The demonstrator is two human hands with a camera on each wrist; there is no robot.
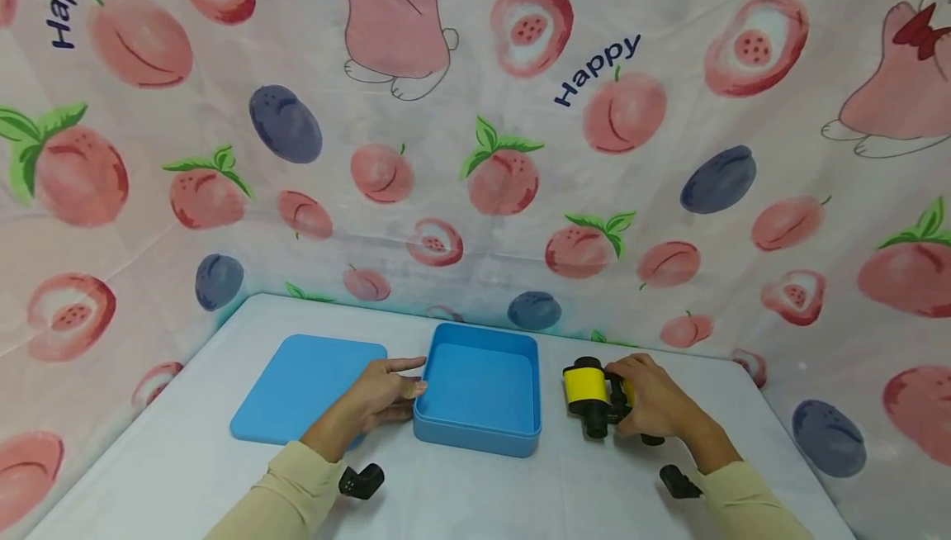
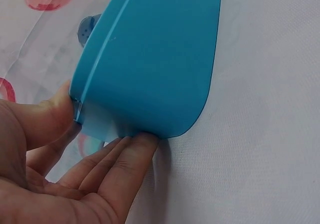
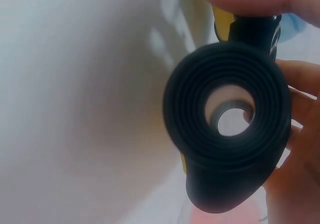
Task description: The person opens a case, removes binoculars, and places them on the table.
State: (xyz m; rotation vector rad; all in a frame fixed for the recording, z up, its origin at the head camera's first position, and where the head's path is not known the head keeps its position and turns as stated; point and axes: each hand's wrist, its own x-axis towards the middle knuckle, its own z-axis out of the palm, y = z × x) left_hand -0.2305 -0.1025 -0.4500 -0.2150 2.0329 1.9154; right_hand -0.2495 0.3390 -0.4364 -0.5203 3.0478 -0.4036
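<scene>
A blue open box [image 1: 477, 438] stands on the table. My left hand [image 1: 382, 391] is at its left side. In the left wrist view the thumb touches the box's rim [image 2: 92, 71], and the extended fingers [image 2: 125, 169] rest against its lower wall. Yellow and black binoculars [image 1: 585, 389] are to the right of the box. My right hand [image 1: 654, 395] grips their right barrel. In the right wrist view a black eyepiece [image 3: 227, 106] fills the middle, with thumb and fingers around the barrel. Whether the binoculars touch the table I cannot tell.
A flat blue lid [image 1: 297, 387] lies on the white table [image 1: 475, 499], left of the box and partly behind my left forearm. Black wrist devices [image 1: 361, 482] show beside both sleeves. Fruit-patterned cloth [image 1: 446, 152] hangs around the table's back and sides.
</scene>
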